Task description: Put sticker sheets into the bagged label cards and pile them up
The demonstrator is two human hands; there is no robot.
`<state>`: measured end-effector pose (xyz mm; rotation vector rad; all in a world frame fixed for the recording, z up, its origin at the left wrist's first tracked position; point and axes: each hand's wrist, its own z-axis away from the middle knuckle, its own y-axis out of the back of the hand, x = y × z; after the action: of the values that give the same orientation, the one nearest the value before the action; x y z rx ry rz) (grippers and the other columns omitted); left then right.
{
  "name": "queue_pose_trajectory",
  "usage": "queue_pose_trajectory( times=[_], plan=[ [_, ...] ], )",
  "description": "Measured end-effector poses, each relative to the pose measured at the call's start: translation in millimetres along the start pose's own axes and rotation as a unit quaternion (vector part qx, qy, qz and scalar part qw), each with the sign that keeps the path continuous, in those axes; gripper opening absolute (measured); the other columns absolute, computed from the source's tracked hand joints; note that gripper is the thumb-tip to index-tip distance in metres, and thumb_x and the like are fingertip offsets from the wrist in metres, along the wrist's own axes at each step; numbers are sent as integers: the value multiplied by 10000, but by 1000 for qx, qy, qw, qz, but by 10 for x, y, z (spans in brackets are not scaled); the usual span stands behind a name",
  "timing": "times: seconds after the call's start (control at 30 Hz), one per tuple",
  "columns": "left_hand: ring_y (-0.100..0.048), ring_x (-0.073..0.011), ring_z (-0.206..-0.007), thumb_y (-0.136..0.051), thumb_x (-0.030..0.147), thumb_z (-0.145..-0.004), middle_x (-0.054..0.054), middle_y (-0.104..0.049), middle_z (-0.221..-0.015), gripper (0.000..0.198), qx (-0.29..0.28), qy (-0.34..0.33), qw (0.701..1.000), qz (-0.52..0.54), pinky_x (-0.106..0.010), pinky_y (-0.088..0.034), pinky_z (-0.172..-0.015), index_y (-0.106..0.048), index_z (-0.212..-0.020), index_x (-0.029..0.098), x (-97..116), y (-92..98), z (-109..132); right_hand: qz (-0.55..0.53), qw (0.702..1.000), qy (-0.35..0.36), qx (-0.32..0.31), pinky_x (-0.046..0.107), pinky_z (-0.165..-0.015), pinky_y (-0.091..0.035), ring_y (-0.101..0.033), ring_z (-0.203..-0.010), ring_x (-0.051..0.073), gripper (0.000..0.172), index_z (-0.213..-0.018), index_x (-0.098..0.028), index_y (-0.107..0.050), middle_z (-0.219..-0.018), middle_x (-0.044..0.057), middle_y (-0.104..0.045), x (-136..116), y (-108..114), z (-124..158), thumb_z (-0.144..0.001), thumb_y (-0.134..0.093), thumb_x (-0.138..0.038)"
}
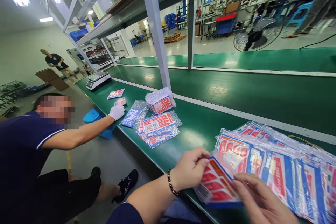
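Between my hands is a clear plastic bag (220,185) with red and blue printed cards or stickers inside. My left hand (190,168), with a dark beaded bracelet at the wrist, pinches its upper left corner. At its right edge, my right hand (262,197) grips it between thumb and fingers. Just beyond lies a broad spread of similar filled bags (278,171) on the green table. Further left is a loose pile of bagged prints (159,126), with a thicker stack (160,100) behind it.
A co-worker's white-gloved hand (117,112) reaches to a small printed packet (120,101) on the left. A weighing scale (98,80) stands at the table's far end. Grey posts (157,35) rise beyond the stacks. A blue stool (91,115) sits beside the table, and a fan (258,35) stands across the belts.
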<state>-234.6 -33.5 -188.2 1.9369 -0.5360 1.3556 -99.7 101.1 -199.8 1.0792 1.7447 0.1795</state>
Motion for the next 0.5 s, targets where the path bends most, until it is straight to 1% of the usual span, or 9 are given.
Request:
queue_pose_trajectory(
  times=[0.1,0.17,0.23,0.27,0.3,0.33,0.4,0.47,0.5],
  plan=[
    [-535,-102,-786,-401,204,-846,-21,-596,-855,206,46,10,991,-126,-207,-411,-743,-570,-946,142,15,438,-100,3,997,-39,-65,105,-485,-464,-585,-646,74,303,-1097,-216,-420,-871,20,-583,39,-46,61,-834,-505,-340],
    [-543,-112,-838,-364,204,-857,-19,-602,-901,241,64,10,970,-235,-216,-404,-787,-573,-968,157,-4,804,-262,43,996,-24,-71,121,-489,-463,-569,-653,69,273,-1067,-219,-439,-896,20,-565,105,-4,61,-834,-504,-346],
    [-544,-119,-880,-315,218,-877,-22,-601,-957,297,82,32,925,-370,-220,-399,-819,-565,-1029,172,-82,1134,-467,117,992,9,-44,164,-557,-475,-569,-718,85,201,-991,-212,-489,-935,22,-555,205,87,7,-847,-478,-350],
    [-544,-123,-887,-286,232,-888,-21,-599,-973,325,66,61,893,-442,-227,-398,-828,-561,-1055,188,-146,1257,-566,157,987,21,-24,193,-588,-473,-570,-748,100,191,-955,-203,-516,-941,24,-557,268,140,-42,-855,-458,-356],
    [-534,-143,-927,-283,240,-888,-37,-589,-1013,338,59,74,877,-471,-252,-387,-861,-565,-1067,186,-226,1344,-651,194,981,27,-9,222,-609,-465,-569,-774,118,204,-926,-194,-543,-931,27,-563,338,191,-106,-864,-436,-356],
    [-505,-171,-1004,-295,249,-884,-56,-562,-1089,348,52,85,864,-493,-294,-356,-920,-556,-1104,181,-318,1390,-716,225,974,31,-2,249,-635,-457,-566,-790,136,232,-899,-182,-570,-911,33,-569,415,236,-184,-870,-417,-353],
    [-394,-268,-1151,-386,331,-855,-99,-456,-1251,431,39,107,847,-519,-451,-244,-1001,-468,-1249,177,-525,1376,-770,283,959,9,-13,292,-710,-436,-549,-827,168,276,-901,-159,-617,-908,53,-575,582,296,-376,-872,-399,-326],
    [-279,-348,-1227,-465,459,-803,-124,-338,-1353,620,15,133,836,-532,-582,-157,-976,-345,-1351,195,-735,1275,-737,354,933,-44,-42,314,-765,-409,-523,-881,195,286,-989,-153,-632,-985,70,-567,753,316,-596,-858,-417,-289],
    [-232,-364,-1252,-465,510,-791,-128,-290,-1383,674,2,142,831,-537,-609,-136,-962,-308,-1372,206,-831,1218,-702,388,917,-71,-54,322,-771,-396,-509,-913,211,300,-1049,-164,-621,-1042,72,-555,833,314,-705,-852,-424,-275]
  ],
)
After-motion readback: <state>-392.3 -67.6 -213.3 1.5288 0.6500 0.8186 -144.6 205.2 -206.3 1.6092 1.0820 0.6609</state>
